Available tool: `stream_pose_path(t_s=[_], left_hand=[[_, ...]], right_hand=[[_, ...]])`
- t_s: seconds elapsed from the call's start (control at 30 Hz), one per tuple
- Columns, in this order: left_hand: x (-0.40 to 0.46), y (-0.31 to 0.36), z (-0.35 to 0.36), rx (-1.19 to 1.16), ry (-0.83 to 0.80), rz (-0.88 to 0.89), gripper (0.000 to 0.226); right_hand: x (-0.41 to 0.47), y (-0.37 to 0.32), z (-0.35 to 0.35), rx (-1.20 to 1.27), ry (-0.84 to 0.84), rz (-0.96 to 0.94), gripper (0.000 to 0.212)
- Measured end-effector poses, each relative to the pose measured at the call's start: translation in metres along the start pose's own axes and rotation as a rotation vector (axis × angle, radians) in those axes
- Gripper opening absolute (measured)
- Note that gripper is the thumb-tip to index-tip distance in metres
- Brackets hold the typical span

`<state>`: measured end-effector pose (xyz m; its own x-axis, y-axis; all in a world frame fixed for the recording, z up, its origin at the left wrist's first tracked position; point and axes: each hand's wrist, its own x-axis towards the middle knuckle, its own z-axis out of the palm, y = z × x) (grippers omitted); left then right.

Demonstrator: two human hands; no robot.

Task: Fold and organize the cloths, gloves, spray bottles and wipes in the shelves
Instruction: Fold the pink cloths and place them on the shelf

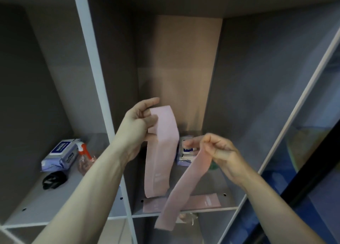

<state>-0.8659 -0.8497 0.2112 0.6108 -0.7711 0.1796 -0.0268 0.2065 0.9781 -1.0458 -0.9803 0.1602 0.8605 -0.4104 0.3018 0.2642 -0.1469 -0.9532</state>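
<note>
I hold a long pink cloth strip (pixel 161 151) in front of the middle shelf compartment. My left hand (pixel 140 120) pinches its upper end, raised high. My right hand (pixel 219 149) grips the other part lower and to the right, and that end hangs down past the shelf's front edge. Another pink strip (pixel 204 202) lies flat on the middle shelf board (pixel 226 186). A pack of wipes (pixel 184 149) stands at the back of that compartment, partly hidden by the cloth.
In the left compartment lie a purple wipes pack (pixel 60 154), a spray bottle (pixel 85 158) with an orange-and-white trigger, and a black bundle (pixel 54 179). A white upright (pixel 95 63) divides the compartments. A dark sliding door (pixel 312 170) stands at the right.
</note>
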Motion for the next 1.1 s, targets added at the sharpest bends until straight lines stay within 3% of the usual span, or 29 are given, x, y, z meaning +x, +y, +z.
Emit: stream_pose_path(t_s=[0.13,0.27,0.37,0.47,0.6,0.73,0.83,0.93,1.0,1.1], left_hand=[[0.010,0.010,0.014,-0.196,-0.114,-0.048,0.044],[0.019,0.014,0.020,-0.266,-0.166,-0.088,0.040],[0.026,0.014,0.020,-0.260,-0.107,-0.056,0.041],[0.033,0.005,0.015,-0.233,-0.035,-0.065,0.045],[0.029,-0.017,0.017,-0.156,-0.042,-0.208,0.042],[0.015,-0.038,0.018,-0.033,-0.226,-0.407,0.042],[0.006,-0.044,0.013,0.066,-0.411,-0.493,0.062],[-0.002,-0.049,0.008,0.041,-0.468,-0.369,0.067],[-0.007,-0.050,0.004,0.011,-0.511,-0.221,0.062],[-0.014,-0.051,0.004,-0.012,-0.509,-0.133,0.069]], right_hand=[[0.000,0.013,0.014,-0.006,-0.164,0.079,0.008],[0.004,0.018,0.021,-0.123,-0.131,0.097,0.007],[0.005,0.018,0.018,-0.135,-0.148,0.084,0.009],[0.005,0.018,0.010,-0.020,-0.078,0.056,0.009],[0.011,0.011,0.004,0.082,0.052,0.049,0.011],[0.018,0.006,-0.002,0.156,0.150,0.072,0.016],[0.018,0.002,-0.008,0.268,0.136,0.083,0.010],[0.019,0.001,-0.015,0.397,0.116,0.074,0.019],[0.021,0.000,-0.019,0.407,0.116,0.066,0.021],[0.021,-0.003,-0.023,0.404,0.141,0.062,0.033]])
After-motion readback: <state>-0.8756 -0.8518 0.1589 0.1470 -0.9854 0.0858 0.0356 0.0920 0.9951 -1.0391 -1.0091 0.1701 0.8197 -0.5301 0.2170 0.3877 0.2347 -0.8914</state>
